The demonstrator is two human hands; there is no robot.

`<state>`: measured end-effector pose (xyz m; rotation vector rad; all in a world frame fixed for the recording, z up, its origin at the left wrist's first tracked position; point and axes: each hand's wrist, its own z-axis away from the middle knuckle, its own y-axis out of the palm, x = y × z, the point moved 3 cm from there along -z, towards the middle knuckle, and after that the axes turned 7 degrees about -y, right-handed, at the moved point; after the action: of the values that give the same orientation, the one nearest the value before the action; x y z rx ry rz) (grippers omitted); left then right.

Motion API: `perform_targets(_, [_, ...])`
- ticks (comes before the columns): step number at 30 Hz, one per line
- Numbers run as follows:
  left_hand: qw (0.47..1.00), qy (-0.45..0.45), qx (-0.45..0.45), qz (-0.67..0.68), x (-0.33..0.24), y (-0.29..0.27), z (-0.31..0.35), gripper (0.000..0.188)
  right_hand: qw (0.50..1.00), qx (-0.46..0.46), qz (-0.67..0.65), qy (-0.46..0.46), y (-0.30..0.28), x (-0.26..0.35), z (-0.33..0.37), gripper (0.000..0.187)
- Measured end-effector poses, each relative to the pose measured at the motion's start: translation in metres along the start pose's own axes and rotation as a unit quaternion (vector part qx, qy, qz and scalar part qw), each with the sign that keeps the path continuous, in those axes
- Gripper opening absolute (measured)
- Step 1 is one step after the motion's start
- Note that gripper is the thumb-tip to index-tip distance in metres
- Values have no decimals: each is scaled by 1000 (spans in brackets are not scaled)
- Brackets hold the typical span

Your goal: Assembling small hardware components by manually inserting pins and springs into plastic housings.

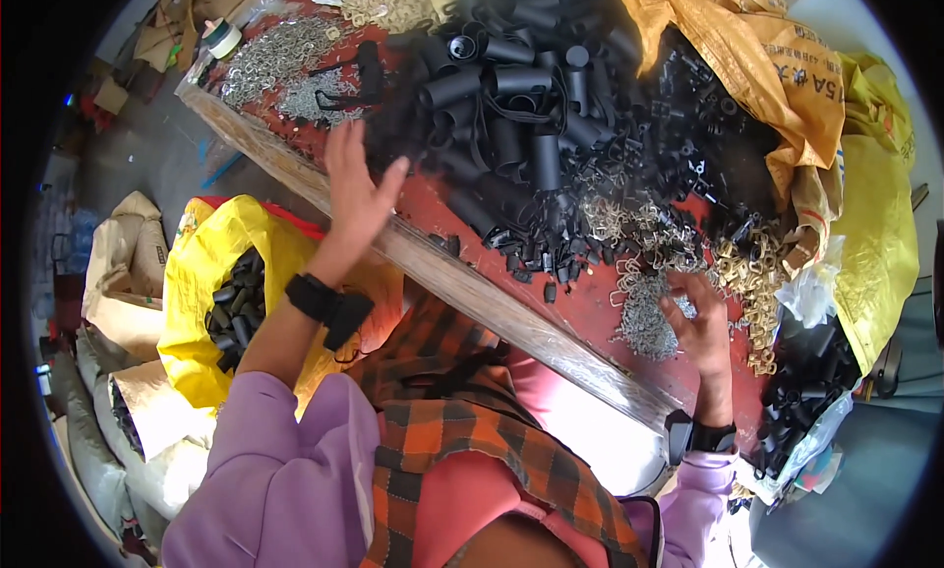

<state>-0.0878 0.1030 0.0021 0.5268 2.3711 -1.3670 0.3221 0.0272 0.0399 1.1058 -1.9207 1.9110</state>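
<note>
Just beside right grip (704, 334): silver bits (643, 317)

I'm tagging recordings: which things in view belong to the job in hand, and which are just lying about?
Probably in use:
small silver metal pieces by the right hand
black strap beyond the left hand
black tubes
gold metal fittings

Probably lying about:
clear plastic bag
blue strip on the floor

Dark printed characters (812, 79) mark the orange sack (739, 59).
</note>
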Motion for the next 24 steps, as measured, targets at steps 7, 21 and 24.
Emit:
perform_targets(7, [973, 13, 126, -195, 47, 17, 5, 65, 999, -1, -13, 35, 6, 6, 13, 29])
perform_targets(21, [990, -3, 129, 54, 64, 6, -34, 60, 995, -8, -69, 70, 85, 65, 30, 28])
perform_targets(24, [992, 11, 123, -15, 62, 29, -34, 68, 986, -27, -119, 111, 99, 66, 38, 23])
